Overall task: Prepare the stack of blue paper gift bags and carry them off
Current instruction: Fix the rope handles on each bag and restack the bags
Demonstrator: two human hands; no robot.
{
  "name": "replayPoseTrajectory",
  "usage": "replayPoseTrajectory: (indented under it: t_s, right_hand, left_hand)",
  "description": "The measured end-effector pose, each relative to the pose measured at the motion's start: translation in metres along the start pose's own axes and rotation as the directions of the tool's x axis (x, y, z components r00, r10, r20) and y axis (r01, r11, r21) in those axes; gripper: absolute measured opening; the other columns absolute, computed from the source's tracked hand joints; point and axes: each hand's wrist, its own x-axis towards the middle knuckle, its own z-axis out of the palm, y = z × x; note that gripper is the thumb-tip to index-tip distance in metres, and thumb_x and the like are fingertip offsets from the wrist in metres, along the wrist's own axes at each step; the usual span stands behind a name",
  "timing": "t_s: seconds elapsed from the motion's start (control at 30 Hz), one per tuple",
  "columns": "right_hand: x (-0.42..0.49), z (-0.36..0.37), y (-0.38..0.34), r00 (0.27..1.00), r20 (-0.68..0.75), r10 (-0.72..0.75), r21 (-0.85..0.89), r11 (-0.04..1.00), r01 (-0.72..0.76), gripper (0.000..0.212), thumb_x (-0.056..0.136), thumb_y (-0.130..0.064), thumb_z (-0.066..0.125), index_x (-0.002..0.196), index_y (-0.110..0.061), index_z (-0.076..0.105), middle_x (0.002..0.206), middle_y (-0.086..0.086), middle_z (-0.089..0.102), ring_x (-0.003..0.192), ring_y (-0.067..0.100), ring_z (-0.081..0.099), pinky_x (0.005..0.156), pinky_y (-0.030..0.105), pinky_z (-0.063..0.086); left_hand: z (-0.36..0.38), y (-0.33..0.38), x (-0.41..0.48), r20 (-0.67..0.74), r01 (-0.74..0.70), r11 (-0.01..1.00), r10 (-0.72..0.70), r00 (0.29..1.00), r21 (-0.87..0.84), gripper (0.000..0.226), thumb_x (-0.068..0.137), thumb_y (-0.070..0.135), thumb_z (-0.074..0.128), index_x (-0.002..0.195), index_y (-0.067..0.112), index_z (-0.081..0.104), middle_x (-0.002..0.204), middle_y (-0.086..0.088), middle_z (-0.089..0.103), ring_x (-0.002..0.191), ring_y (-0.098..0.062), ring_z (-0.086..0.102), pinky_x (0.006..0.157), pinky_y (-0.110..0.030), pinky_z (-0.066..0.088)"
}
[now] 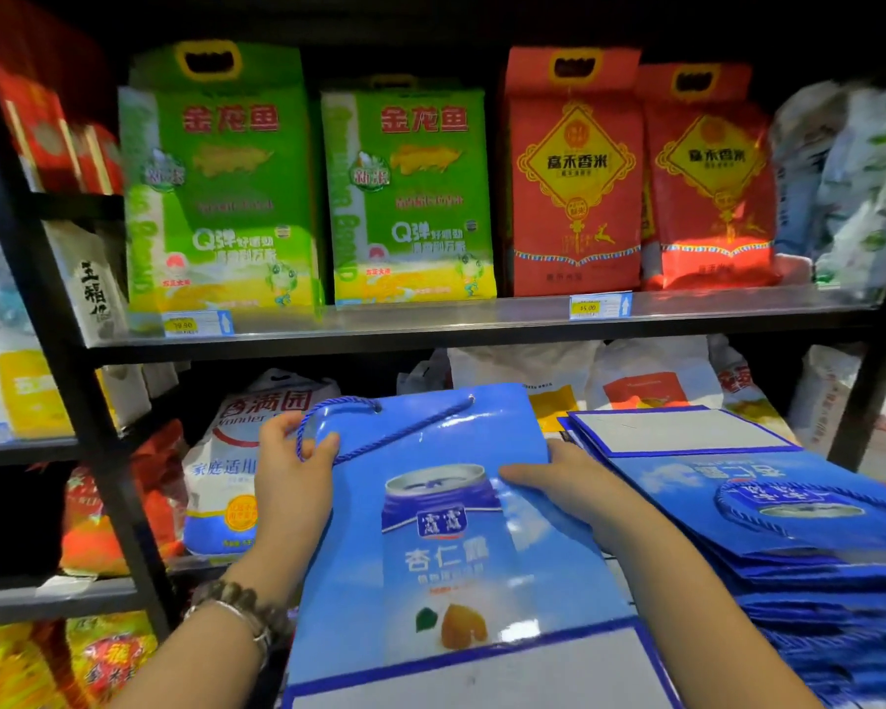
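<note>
You are holding one blue gift bag (pixel 446 545) flat in front of you, at near centre. Your left hand (pixel 290 473) is gripping its far-left corner, fingers curled by the rope handle (pixel 379 432). Your right hand (pixel 569 483) is pinching its right edge, thumb on top. The stack (pixel 788 545) of flattened blue bags is lying just to the right, partly squared, so I judge you are early: this bag is not yet on the pile and nothing is being carried off. There are many layers in the stack, too blurred to count. On the far shelf (pixel 482 319) two green rice packs (pixel 221 186) and two red rice packs (pixel 574 181) are standing.
</note>
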Motion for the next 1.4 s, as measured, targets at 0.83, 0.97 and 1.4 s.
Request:
replayPoseTrajectory:
  t_s: [0.83,0.97,1.4]
  right_hand:
    - [-0.059,-0.164,-0.081,0.929,-0.317,-0.189,-0.494,0.870,0.008,0.007,0.083,-0.015,0.068,0.087,-0.010,0.068,0.076,0.005,0.064,0.066,0.017,0.055,0.046,0.015,0.043]
    - [-0.058,-0.220,-0.050,0.889,-0.455,-0.053,-0.443,0.879,-0.175,0.045,0.077,-0.013,0.073,0.112,0.012,0.059,0.103,0.018,0.065,0.091,0.026,0.060,0.077,0.035,0.047]
    - [-0.006,-0.257,0.033,0.890,-0.453,0.061,-0.784,0.449,-0.429,0.040,0.086,-0.040,0.060,0.077,-0.002,0.062,0.078,0.009,0.054,0.082,0.021,0.051,0.071,0.027,0.039]
  left_hand:
    - [0.108,0.127,-0.041,0.476,0.262,0.871,-0.038,0.879,-0.416,0.022,0.084,-0.010,0.054,0.073,0.008,0.057,0.069,-0.003,0.063,0.066,-0.019,0.063,0.053,-0.024,0.051]
    - [0.186,0.126,-0.067,0.571,0.376,0.856,-0.120,0.812,-0.355,0.028,0.081,-0.012,0.057,0.063,0.007,0.048,0.070,-0.010,0.053,0.076,-0.025,0.053,0.064,-0.031,0.044]
    - [0.265,0.062,-0.078,0.615,0.028,0.947,-0.231,0.754,0.321,0.070,0.063,0.044,0.064,0.125,0.013,0.049,0.128,-0.011,0.054,0.112,-0.032,0.054,0.096,-0.041,0.045]
